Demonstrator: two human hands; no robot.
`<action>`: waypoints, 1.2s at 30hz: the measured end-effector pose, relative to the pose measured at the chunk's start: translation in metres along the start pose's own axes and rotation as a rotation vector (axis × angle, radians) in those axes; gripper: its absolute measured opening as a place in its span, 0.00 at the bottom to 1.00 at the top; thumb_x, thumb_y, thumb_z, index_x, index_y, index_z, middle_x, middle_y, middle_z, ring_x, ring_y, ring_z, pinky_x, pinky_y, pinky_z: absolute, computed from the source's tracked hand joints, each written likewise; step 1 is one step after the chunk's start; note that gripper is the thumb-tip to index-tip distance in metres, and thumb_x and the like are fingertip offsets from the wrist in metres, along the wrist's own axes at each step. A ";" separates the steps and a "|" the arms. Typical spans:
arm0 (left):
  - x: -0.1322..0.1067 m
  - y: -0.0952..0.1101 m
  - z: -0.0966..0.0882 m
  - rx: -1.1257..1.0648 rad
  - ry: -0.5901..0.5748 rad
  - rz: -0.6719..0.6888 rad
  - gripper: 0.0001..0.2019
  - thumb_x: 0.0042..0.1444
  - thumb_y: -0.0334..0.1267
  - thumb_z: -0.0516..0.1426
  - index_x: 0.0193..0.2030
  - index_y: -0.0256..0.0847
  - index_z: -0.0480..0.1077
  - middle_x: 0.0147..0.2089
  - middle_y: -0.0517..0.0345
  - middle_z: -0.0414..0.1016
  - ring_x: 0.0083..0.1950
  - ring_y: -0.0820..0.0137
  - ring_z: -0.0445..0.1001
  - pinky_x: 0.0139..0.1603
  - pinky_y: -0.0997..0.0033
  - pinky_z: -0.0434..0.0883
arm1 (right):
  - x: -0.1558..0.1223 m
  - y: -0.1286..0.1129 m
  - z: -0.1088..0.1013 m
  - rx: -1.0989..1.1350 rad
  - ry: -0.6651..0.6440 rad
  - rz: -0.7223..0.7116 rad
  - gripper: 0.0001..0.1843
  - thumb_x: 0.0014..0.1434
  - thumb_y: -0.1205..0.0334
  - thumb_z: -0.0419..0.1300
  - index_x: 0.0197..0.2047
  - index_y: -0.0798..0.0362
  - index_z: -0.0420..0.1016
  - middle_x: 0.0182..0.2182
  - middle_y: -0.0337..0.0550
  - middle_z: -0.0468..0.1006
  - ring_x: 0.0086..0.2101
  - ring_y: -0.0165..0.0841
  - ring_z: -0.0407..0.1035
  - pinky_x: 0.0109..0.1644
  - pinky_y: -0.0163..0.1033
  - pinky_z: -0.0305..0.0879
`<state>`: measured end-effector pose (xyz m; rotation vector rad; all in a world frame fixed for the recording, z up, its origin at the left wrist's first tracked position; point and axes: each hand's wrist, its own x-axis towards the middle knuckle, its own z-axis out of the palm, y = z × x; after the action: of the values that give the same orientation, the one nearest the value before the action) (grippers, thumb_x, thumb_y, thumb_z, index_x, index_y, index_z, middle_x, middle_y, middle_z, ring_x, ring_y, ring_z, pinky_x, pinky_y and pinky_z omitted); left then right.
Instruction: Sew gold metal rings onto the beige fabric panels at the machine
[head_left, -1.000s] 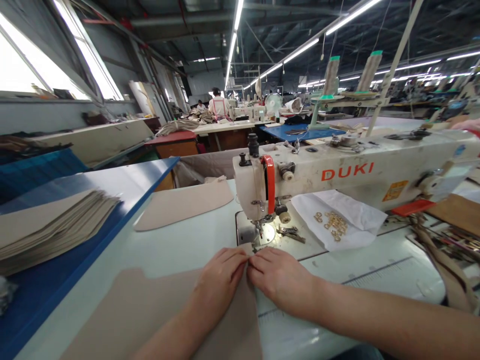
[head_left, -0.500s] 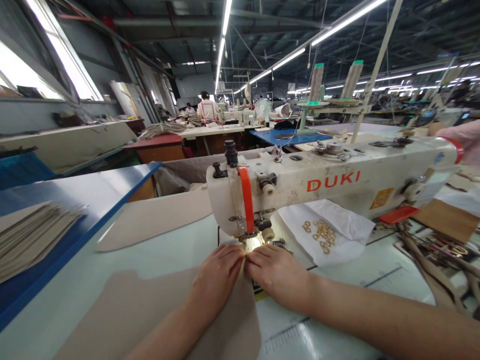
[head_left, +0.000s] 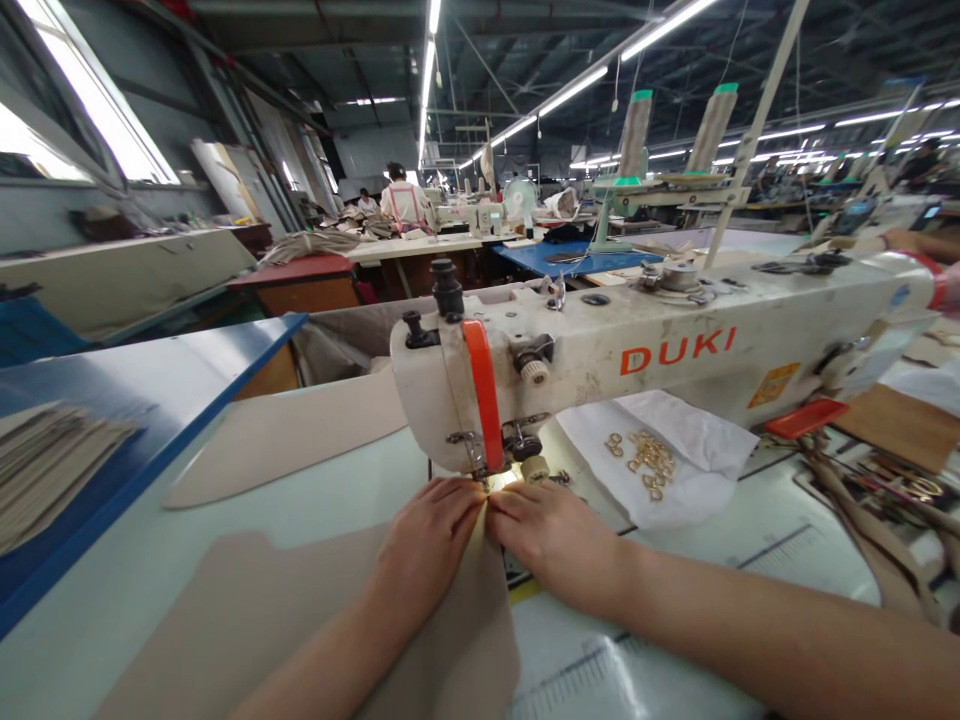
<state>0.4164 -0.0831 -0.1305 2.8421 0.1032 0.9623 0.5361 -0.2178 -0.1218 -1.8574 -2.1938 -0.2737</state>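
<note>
One DUKI sewing machine (head_left: 600, 370), two thread cones (head_left: 634, 130) above, two tan panels: the near tan panel (head_left: 300, 610) lies on the table under both hands (needle hidden). Left hand (head_left: 431, 535) and right hand (head_left: 555, 540), fingers curled, pinch its edge at the presser foot.

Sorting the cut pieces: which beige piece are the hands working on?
The beige piece nearest the camera, lying under both the left hand and right hand at the needle. The other piece lies untouched farther back, left of the sewing machine.
</note>
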 end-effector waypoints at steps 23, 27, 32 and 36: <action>-0.004 0.003 -0.007 -0.046 -0.012 -0.067 0.11 0.59 0.34 0.51 0.36 0.39 0.75 0.37 0.53 0.79 0.40 0.67 0.76 0.44 0.65 0.75 | -0.007 -0.005 -0.002 0.001 0.022 -0.008 0.04 0.62 0.67 0.57 0.39 0.58 0.71 0.39 0.44 0.75 0.43 0.35 0.66 0.49 0.40 0.60; -0.010 0.007 -0.012 0.004 -0.069 -0.051 0.14 0.62 0.37 0.47 0.41 0.37 0.74 0.41 0.50 0.79 0.44 0.66 0.75 0.49 0.62 0.74 | -0.011 -0.006 -0.003 -0.007 0.013 -0.107 0.05 0.63 0.65 0.55 0.38 0.57 0.71 0.37 0.43 0.75 0.42 0.34 0.66 0.49 0.39 0.60; -0.012 0.008 -0.011 0.051 -0.141 -0.037 0.17 0.63 0.36 0.45 0.44 0.35 0.73 0.45 0.48 0.78 0.48 0.65 0.74 0.53 0.61 0.72 | -0.010 -0.005 -0.003 -0.019 -0.012 -0.126 0.06 0.63 0.66 0.55 0.38 0.57 0.72 0.38 0.43 0.75 0.42 0.35 0.66 0.49 0.39 0.60; -0.013 0.008 -0.011 0.063 -0.164 -0.045 0.17 0.63 0.37 0.44 0.46 0.35 0.73 0.46 0.49 0.77 0.49 0.66 0.74 0.54 0.62 0.71 | -0.009 -0.005 -0.003 -0.015 -0.027 -0.114 0.05 0.63 0.66 0.55 0.38 0.57 0.72 0.38 0.43 0.75 0.43 0.35 0.67 0.49 0.38 0.60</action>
<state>0.3995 -0.0906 -0.1281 2.9490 0.1824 0.7256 0.5325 -0.2283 -0.1218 -1.7566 -2.3257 -0.2887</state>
